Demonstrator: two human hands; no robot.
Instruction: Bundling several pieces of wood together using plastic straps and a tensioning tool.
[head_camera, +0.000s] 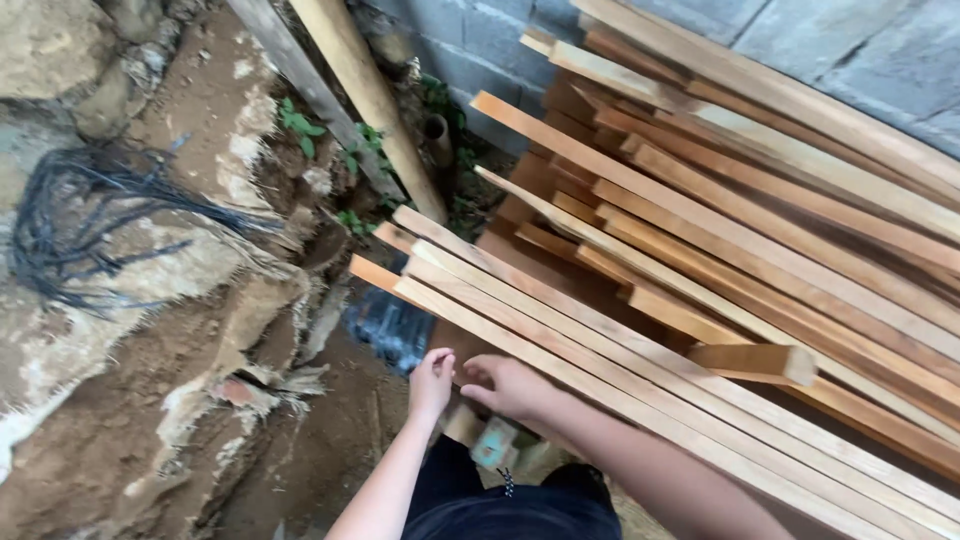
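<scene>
A big stack of long reddish wooden slats (700, 260) lies slanted from the middle of the view to the right edge. My left hand (431, 381) reaches under the near ends of the lowest slats, fingers curled against the wood. My right hand (512, 386) is just to its right, also touching the underside of the same slats (520, 330). Whether either hand truly grips a slat is not clear. A short wooden offcut (755, 362) rests on top of the stack near my right forearm.
Bare dirt and rock (150, 330) fill the left side, with a tangle of black cable (70, 220). Two round poles (365, 95) lean against a grey block wall (860, 50). A dark bundle (390, 325) lies under the slat ends. Small wood blocks (490, 440) sit by my legs.
</scene>
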